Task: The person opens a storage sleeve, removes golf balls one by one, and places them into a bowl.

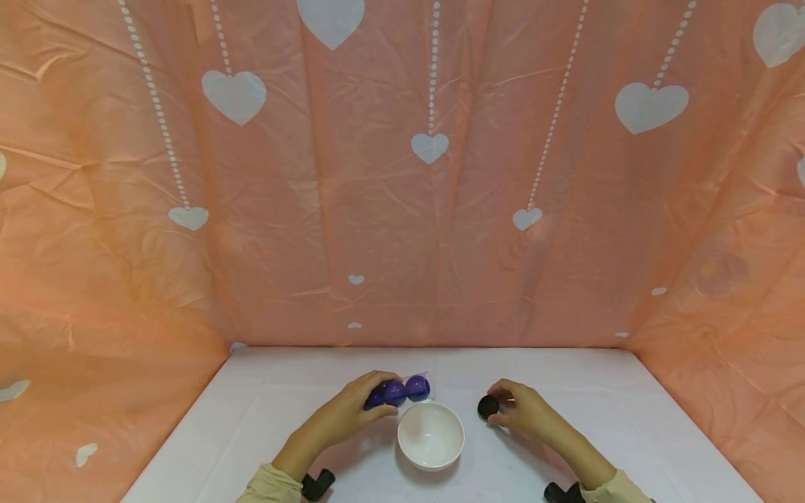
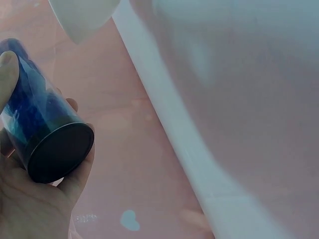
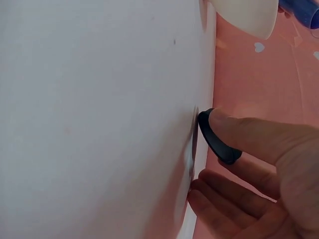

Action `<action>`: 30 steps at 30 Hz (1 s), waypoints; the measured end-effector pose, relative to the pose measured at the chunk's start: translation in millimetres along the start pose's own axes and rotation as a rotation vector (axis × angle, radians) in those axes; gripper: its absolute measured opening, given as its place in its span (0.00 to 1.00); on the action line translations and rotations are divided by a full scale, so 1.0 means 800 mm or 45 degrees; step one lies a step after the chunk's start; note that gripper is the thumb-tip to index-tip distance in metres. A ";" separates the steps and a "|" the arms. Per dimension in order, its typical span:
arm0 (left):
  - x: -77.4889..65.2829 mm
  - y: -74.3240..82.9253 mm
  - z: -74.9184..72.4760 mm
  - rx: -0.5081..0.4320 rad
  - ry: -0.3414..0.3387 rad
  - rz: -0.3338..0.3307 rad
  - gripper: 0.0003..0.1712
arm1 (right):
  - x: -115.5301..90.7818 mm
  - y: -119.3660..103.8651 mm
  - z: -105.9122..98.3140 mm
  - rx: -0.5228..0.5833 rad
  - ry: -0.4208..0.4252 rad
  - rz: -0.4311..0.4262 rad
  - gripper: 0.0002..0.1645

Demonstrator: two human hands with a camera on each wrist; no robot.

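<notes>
My left hand [image 1: 358,406] grips a clear tube [image 2: 44,94] of purple-blue balls, tilted so its far end points right, just behind the bowl. A black cap closes the tube's near end in the left wrist view. One purple ball [image 1: 418,388] lies toward the tube's far end. Between thumb and fingers, my right hand [image 1: 525,412] pinches a round black lid [image 3: 218,142] close over the table, to the right of the bowl. The white bowl [image 1: 430,436] stands upright between both hands, its inside bare.
The white table [image 1: 283,381] runs back to an orange sheet [image 1: 402,279] with white hearts, which also hangs at both sides. Black wrist-camera mounts show near both sleeves [image 1: 273,485].
</notes>
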State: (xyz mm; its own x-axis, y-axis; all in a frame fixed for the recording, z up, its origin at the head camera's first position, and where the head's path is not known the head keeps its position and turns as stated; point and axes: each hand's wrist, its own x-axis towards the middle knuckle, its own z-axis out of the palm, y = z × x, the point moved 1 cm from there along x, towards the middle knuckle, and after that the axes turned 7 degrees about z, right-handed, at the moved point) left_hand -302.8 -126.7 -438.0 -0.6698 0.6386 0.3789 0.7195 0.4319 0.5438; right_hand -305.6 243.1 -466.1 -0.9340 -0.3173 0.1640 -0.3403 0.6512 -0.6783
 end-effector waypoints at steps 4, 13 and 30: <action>0.000 0.000 0.001 -0.006 -0.003 -0.007 0.27 | -0.001 0.001 0.000 -0.013 -0.007 0.036 0.22; -0.002 0.000 -0.001 0.004 -0.001 -0.019 0.27 | -0.002 -0.001 0.000 -0.078 0.017 0.132 0.23; -0.002 0.000 -0.008 0.066 0.042 0.022 0.28 | 0.000 -0.004 0.002 -0.148 0.016 0.141 0.23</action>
State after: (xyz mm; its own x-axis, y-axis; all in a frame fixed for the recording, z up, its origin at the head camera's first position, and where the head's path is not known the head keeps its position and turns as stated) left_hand -302.9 -131.9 -433.5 -0.6621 0.6253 0.4131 0.7392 0.4541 0.4975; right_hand -304.9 240.1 -465.2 -0.9676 -0.2308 0.1023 -0.2447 0.7572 -0.6057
